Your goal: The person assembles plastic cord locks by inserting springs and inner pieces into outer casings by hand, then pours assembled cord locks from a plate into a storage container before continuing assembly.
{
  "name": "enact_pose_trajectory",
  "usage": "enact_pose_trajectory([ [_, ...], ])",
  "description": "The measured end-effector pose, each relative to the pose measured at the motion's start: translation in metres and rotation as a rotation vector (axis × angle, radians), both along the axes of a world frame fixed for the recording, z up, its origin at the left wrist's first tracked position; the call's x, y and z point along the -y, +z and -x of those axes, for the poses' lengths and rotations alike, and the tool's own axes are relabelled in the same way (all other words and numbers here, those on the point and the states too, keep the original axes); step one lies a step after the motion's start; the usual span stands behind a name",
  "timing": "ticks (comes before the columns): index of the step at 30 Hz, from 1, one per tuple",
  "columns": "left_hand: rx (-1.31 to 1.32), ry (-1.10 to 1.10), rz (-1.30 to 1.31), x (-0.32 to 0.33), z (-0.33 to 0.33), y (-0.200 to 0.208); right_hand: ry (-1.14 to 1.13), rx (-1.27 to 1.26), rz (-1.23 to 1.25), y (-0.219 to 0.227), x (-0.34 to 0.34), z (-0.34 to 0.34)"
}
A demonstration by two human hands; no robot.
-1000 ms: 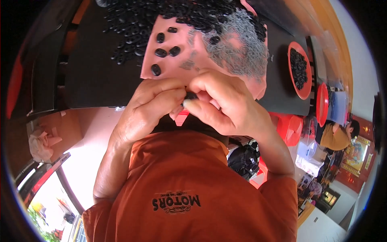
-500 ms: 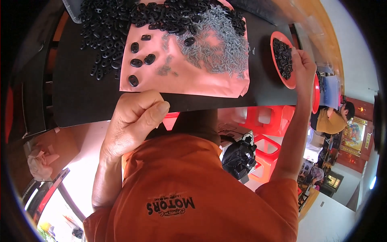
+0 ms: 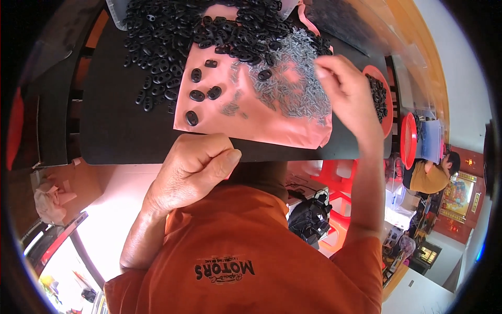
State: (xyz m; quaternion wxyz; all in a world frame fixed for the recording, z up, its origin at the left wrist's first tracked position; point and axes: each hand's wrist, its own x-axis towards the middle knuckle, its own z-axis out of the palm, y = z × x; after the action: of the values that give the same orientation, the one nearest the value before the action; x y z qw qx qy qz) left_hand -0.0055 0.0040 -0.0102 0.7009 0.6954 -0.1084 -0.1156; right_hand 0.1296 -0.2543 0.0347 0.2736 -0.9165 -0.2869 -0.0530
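My left hand (image 3: pixel 196 165) is a closed fist at the table's near edge, thumb on top; what it holds, if anything, is hidden. My right hand (image 3: pixel 348 97) is over the right side of a pile of small silver screws (image 3: pixel 300 91), fingers reaching out and slightly apart, a little blurred. The screws lie on a pink plastic bag (image 3: pixel 251 131). Several loose black oval two-hole plastic pieces (image 3: pixel 196 96) rest on the bag's left part. Behind them is a large heap of the same black pieces (image 3: pixel 162 44).
A red bowl (image 3: pixel 387 124) of small dark parts stands on the black table (image 3: pixel 125 136) at the right, partly behind my right forearm. A clear tub (image 3: pixel 119 15) is at the back left. Red stools (image 3: pixel 342 180) stand below; a person in a mustard top (image 3: pixel 426 178) sits farther right.
My right hand has left the red bowl and moved left to the screws. My left fist stays at the table edge, still closed. The whole view has shifted slightly.
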Motion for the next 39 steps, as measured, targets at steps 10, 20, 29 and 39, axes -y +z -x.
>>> enact_pose_trajectory([
  [10,0.135,0.035,-0.067,0.002,0.0,-0.006,0.17,0.248,0.302,-0.021,-0.112,-0.039],
  [20,0.189,0.009,-0.047,-0.002,-0.002,-0.01,0.285,0.248,0.503,-0.018,-0.121,-0.025],
  [29,0.197,-0.005,-0.049,-0.003,-0.002,-0.01,0.323,0.301,0.435,-0.023,-0.13,-0.029],
  [39,0.223,0.006,-0.029,-0.003,0.0,-0.015,0.388,0.317,0.483,-0.02,-0.13,-0.005],
])
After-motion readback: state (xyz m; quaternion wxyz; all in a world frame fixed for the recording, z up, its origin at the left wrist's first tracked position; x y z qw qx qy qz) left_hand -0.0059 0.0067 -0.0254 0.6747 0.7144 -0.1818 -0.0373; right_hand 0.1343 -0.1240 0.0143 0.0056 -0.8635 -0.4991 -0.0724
